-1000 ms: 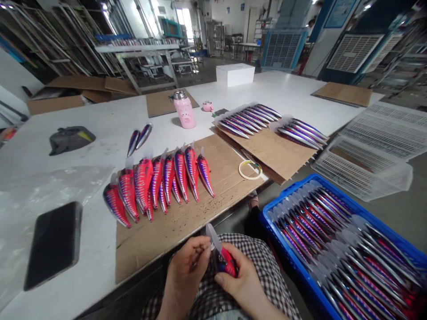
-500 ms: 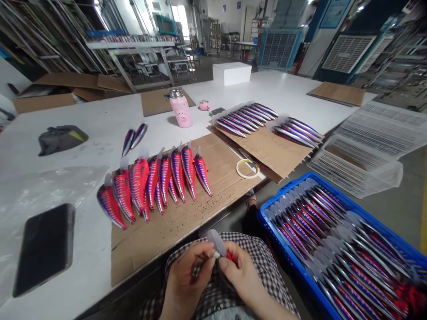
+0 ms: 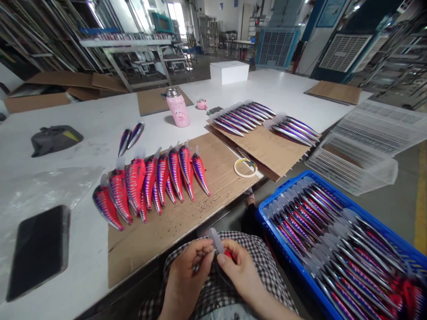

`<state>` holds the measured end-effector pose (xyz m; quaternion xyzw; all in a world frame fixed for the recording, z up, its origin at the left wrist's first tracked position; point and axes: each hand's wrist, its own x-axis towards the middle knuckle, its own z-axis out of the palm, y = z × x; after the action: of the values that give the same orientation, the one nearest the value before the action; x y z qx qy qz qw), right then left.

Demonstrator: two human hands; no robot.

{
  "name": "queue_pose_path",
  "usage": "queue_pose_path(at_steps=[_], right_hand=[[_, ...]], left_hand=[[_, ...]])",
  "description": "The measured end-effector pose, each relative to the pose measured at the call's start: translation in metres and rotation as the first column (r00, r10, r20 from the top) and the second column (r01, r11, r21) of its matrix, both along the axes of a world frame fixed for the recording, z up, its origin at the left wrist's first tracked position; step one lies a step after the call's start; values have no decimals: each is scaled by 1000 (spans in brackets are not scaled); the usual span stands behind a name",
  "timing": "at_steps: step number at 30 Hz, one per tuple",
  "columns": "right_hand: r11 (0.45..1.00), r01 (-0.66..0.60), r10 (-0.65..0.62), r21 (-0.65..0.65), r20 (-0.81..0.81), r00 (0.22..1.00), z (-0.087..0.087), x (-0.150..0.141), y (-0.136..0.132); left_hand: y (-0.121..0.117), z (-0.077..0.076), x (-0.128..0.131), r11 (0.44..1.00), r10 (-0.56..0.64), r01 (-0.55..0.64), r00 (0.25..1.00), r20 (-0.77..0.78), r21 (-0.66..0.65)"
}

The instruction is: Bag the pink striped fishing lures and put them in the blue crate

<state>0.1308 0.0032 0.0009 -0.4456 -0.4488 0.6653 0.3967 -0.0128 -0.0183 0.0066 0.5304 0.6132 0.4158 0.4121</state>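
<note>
Over my lap, my right hand (image 3: 240,269) is closed around a fishing lure (image 3: 228,254); a bit of its red body shows between the fingers. Its clear diving lip (image 3: 216,240) sticks up between my hands, and the rest is covered by my fingers. My left hand (image 3: 190,271) is pinched beside the base of the lip, and what its fingertips hold is too small to make out. In front of me, a row of red and purple striped lures (image 3: 160,180) lies on a cardboard sheet (image 3: 147,249).
To my right stands a blue crate (image 3: 278,191) packed with lures. More silver-purple lures (image 3: 245,116) lie on cardboard. A tape ring (image 3: 246,168), a phone (image 3: 39,251), a pink bottle (image 3: 178,109), a dark cloth bundle (image 3: 56,138) and a white box (image 3: 229,72) are on the table.
The whole view has shifted slightly. The lip between my hands has turned and looks narrower, and the white bit seen at my left fingertips is less visible.
</note>
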Motion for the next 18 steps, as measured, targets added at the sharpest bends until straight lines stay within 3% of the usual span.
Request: queue_pose_path(at_steps=[4, 12, 18], right_hand=[[1000, -24, 23, 16, 14, 1000, 3, 2, -1], [999, -34, 34, 36, -5, 999, -7, 4, -2], [1000, 1, -1, 1, 13, 1000, -12, 3, -5]], left_hand=[[0, -4, -2, 998, 7, -5, 1000, 24, -57], [4, 4, 0, 998, -17, 8, 990, -143, -68], [4, 8, -1, 991, -40, 26, 994, -97, -132]])
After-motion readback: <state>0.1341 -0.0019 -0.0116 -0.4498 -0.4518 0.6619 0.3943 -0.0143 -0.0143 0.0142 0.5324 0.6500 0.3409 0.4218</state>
